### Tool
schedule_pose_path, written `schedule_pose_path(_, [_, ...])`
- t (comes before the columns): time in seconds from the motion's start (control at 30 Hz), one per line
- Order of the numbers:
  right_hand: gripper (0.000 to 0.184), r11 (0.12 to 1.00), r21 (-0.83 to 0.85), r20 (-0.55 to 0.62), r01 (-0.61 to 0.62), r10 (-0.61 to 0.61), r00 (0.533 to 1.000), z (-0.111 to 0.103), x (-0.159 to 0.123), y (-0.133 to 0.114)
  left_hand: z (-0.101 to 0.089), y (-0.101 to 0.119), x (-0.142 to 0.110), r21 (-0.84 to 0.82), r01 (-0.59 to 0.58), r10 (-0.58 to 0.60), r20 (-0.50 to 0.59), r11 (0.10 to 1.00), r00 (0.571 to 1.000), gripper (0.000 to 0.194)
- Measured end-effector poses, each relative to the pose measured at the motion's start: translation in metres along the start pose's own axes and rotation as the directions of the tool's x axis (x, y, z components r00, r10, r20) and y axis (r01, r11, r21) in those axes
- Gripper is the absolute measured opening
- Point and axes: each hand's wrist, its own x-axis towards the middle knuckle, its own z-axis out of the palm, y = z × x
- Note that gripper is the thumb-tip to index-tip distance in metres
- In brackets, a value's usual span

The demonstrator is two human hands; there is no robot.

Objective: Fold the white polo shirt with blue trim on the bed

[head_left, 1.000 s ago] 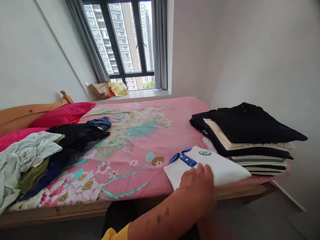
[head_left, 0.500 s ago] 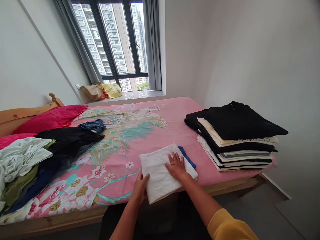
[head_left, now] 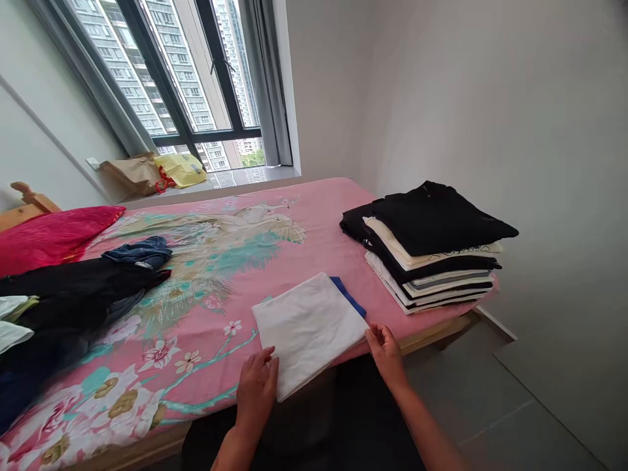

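Note:
A folded white garment (head_left: 311,327) lies near the front edge of the bed, its front corner jutting past that edge. A strip of blue cloth (head_left: 348,296) shows beneath its far right side. My left hand (head_left: 258,383) rests at the garment's left edge, fingers loosely bent and apart, palm hidden. At the opposite corner, my right hand (head_left: 386,352) pinches the cloth between thumb and fingers.
To the right stands a tall stack of folded clothes (head_left: 441,226), black on top. Loose clothes (head_left: 63,294) lie heaped at the left, with jeans (head_left: 140,252) and a red pillow (head_left: 59,232) behind. Bags (head_left: 181,170) sit on the windowsill.
My right hand has left the garment's top, where it lay flat, and moved to the right corner. My left hand has loosened slightly at the left edge. The view has turned right.

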Motion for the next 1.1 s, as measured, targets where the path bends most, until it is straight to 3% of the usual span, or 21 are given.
schedule_pose_path(0.1, [0.044,0.997,0.029,0.002,-0.078,0.078,0.997,0.000,-0.005,-0.001,0.022,0.020,0.026,0.021,-0.271,0.269,0.064,0.962,0.961,0.032])
schedule_pose_path(0.17, [0.044,0.994,0.000,-0.019,-0.108,0.108,0.994,0.001,-0.005,-0.003,0.042,0.035,0.044,0.069,-0.355,0.344,0.138,0.932,0.929,0.035])
schedule_pose_path(0.33, [0.045,0.987,-0.084,0.001,-0.138,0.139,0.990,0.003,0.000,-0.010,0.087,0.057,0.083,0.247,-0.327,0.248,0.301,0.912,0.921,0.044])
schedule_pose_path(0.47, [0.040,0.986,-0.115,0.008,-0.118,0.120,0.993,0.006,0.003,-0.021,0.108,0.059,0.092,0.360,-0.278,0.170,0.305,0.891,0.937,0.046])
schedule_pose_path(0.8, [0.015,0.980,0.005,-0.011,0.200,-0.200,0.980,0.044,-0.002,-0.058,0.114,0.056,0.088,0.412,-0.312,0.225,0.247,0.856,0.943,0.047])
schedule_pose_path(0.93, [0.010,0.946,0.039,0.037,0.322,-0.323,0.946,0.064,-0.006,-0.075,0.111,0.059,0.088,0.433,-0.307,0.197,0.281,0.848,0.939,0.049])
schedule_pose_path(1.1, [0.008,0.922,0.064,0.074,0.383,-0.387,0.919,0.075,-0.015,-0.081,0.107,0.060,0.087,0.465,-0.316,0.162,0.341,0.827,0.926,0.059])
